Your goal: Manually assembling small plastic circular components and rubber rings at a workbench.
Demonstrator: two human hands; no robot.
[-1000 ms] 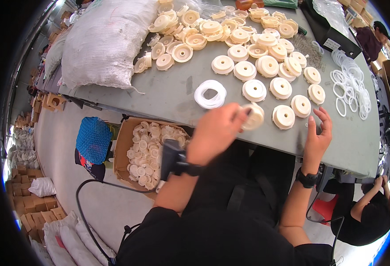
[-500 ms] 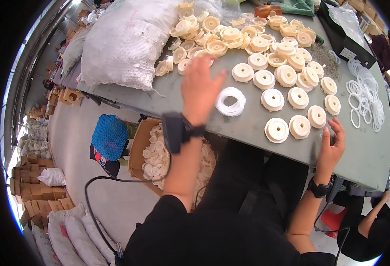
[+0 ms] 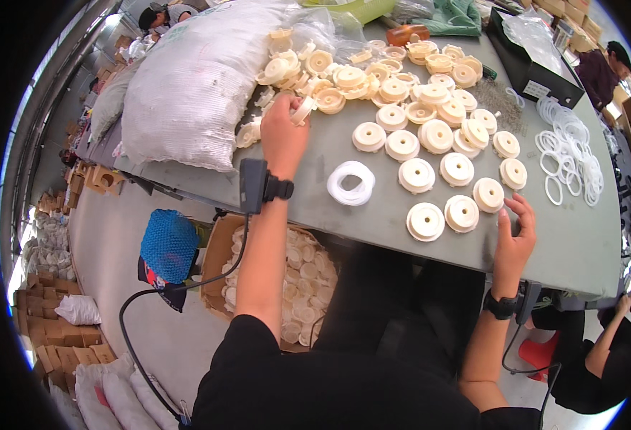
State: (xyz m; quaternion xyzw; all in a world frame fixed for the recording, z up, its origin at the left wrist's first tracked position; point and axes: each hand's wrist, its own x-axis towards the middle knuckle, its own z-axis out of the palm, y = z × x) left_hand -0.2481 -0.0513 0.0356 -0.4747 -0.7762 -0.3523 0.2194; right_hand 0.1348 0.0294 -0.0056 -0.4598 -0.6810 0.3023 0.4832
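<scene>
At the edge of the loose pile, my left hand (image 3: 284, 140) is closed on a cream round plastic part (image 3: 303, 110), which stands tilted on edge at the fingers. The palm side is hidden. More cream plastic parts (image 3: 330, 100) lie heaped just beyond it. My right hand (image 3: 514, 240) rests by the table's near edge, fingers curved and apart with nothing in them. Its fingertips are close to a cream disc with a centre hole (image 3: 488, 195); whether they touch, I cannot tell. Several similar discs (image 3: 425, 221) lie flat in loose rows to its left.
A coil of white rings (image 3: 351, 183) lies on the grey table (image 3: 380, 222). Loose white rings (image 3: 572, 154) are at the right, near a black box (image 3: 534, 61). A white woven sack (image 3: 186, 86) fills the left. Below stands a carton (image 3: 220, 251) of cream parts.
My left hand has moved left and closed on a cream round plastic part. My right hand stays beside the discs. The whole view has shifted slightly.
</scene>
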